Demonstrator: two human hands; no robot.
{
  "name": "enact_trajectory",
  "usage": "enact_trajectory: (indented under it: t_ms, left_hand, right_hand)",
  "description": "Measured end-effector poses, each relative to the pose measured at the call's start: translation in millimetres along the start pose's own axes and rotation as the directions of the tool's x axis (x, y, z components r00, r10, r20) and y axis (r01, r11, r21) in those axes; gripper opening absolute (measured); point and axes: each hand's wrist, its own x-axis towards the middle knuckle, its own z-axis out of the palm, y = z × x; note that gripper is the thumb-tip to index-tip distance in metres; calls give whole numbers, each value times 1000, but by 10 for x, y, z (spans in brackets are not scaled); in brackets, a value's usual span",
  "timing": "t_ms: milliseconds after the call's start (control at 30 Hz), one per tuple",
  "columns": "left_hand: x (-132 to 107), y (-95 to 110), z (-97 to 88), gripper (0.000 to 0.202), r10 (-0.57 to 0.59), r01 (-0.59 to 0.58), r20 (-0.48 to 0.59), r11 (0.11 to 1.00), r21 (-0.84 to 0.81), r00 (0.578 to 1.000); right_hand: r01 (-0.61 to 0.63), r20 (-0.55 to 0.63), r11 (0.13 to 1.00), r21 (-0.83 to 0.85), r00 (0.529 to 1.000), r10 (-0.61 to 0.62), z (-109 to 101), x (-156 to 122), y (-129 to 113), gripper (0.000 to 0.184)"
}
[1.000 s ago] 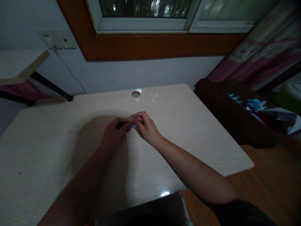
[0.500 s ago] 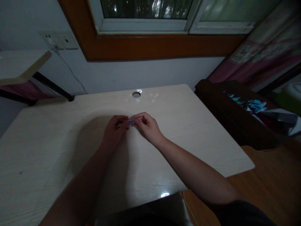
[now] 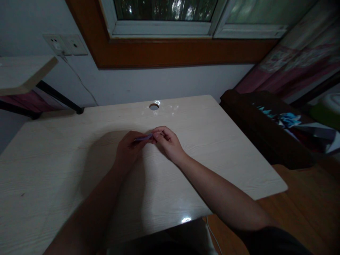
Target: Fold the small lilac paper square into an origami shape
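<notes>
A small, thin purple strip (image 3: pixel 143 137), perhaps folded paper, is held between my two hands above the middle of the table. Its exact kind is too small and dim to make out. My left hand (image 3: pixel 127 148) pinches it from the left, thumb along its near side. At its right end, the fingertips of my right hand (image 3: pixel 170 143) are closed on it. Both hands are close together, and their fingers hide part of the strip.
The pale wood-grain table (image 3: pixel 207 141) has a round cable hole (image 3: pixel 154 106) near its back edge. A raised shelf (image 3: pixel 26 72) on black legs stands at the left. Beyond the right edge is a dark brown piece of furniture (image 3: pixel 255 131) with assorted items.
The purple strip has turned and now shows as a longer, slanted piece reaching into my left hand. The fingers have shifted slightly around it; both arms stay nearly in place.
</notes>
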Motion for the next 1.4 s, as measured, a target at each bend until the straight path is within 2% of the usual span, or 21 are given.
enact_trajectory:
  t_ms: [200,300,400,500,633,833,967,1133,1400]
  left_hand:
    - [-7,-13,4,23,-43,38,-46,994,-104,998]
    - [-4,-14,2,20,5,-8,-35,995,-99,999]
    - [2,-33,-3,15,94,-96,-28,992,-80,995]
    - [8,-58,-5,10,135,-136,-19,989,-63,991]
    - [15,-62,3,9,137,-138,-20,988,-72,990]
    - [10,-13,7,11,99,-99,-2,988,-118,995]
    - [-6,8,12,16,22,-18,17,978,-206,1000]
    - [-4,21,42,18,-94,83,-35,968,-237,995]
    - [14,25,40,16,-131,114,-86,978,-174,988]
  right_hand:
    - [50,-27,998,-30,998,-51,16,-8,26,18]
    - [117,6,972,-202,993,-118,-1,-9,53,13]
    - [220,60,896,-385,975,-214,-21,-2,44,9]
    - [296,94,840,-455,954,-285,-29,8,22,5]
    - [327,98,817,-476,942,-320,-27,4,3,2]
    - [339,108,787,-515,937,-333,-24,-14,-23,6]
    - [345,136,772,-534,936,-325,-27,-9,-41,7]
    - [366,172,753,-547,929,-327,-36,2,-54,8]
    - [429,219,746,-509,903,-370,-46,17,-49,8]
